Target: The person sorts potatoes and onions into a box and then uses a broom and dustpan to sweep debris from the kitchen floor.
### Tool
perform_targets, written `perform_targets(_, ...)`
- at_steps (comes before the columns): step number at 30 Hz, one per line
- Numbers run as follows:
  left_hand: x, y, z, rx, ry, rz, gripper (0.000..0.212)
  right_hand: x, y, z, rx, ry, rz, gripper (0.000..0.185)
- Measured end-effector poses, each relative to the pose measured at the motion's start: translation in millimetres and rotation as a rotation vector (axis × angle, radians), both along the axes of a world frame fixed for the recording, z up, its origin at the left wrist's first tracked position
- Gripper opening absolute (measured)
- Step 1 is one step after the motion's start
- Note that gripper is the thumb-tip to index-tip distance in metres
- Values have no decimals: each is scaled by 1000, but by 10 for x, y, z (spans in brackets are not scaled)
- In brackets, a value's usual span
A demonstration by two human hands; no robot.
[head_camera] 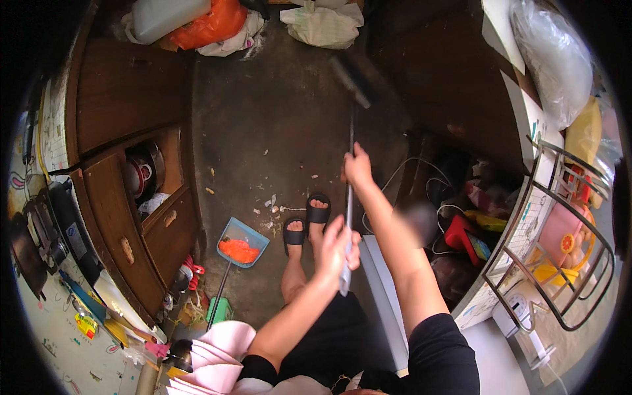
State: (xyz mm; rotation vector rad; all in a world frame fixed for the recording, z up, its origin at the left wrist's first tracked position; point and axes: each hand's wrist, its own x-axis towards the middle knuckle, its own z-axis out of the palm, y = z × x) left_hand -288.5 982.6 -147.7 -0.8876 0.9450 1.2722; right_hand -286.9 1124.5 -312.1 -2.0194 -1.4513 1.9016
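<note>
A broom's long metal handle point(349, 200) is held in both of my hands. My left hand point(338, 254) wraps the end of the handle near my lap, and my right hand point(357, 165) grips it farther down the shaft. The dark broom head point(350, 81) is blurred over the far right part of the floor. Beside my feet, on the left, lies a blue dustpan point(228, 232) with bright orange scraps point(239, 251) in it. Small pale scraps point(269, 210) are scattered on the dark floor around my sandals point(317, 210).
Wooden cabinets point(136, 94) line the left, one compartment open with pots point(143, 170). A white cable point(385, 187) loops on the right floor by a grey panel point(382, 296). Bags point(323, 24) sit at the far end. A metal rack point(558, 237) stands on the right counter.
</note>
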Motion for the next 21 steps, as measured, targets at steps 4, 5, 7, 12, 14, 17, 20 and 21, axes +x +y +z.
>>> perform_targets(4, 798, -312, 415, 46, -8, 13, 52, 565, -474, 165, -5, -95, 309, 54)
perform_targets(5, 878, -325, 515, 37, 0, 26, 52, 559, -487, 327, -69, -78, 272, 54)
perform_targets(7, 911, -325, 489, 152, 48, 34, 54, 419, -360, 669, -191, -9, 77, 54)
perform_targets(12, 98, 226, 4, 267, -16, 58, 42, 34, 436, -9, 59, -14, 197, 55)
perform_targets(14, -93, 317, -39, 201, 37, 68, 39, -147, 419, -187, 64, -35, 169, 53)
perform_targets(17, 60, -24, -18, 104, 84, -20, 49, -82, 46, -159, 288, -142, 383, 52)
perform_targets(20, 663, -383, 239, 54, 82, -156, 60, 459, -454, -59, 245, 7, 417, 53)
perform_targets(21, 733, -442, 364, 54, 92, -176, 61, 537, -561, 114, -31, 0, 247, 53)
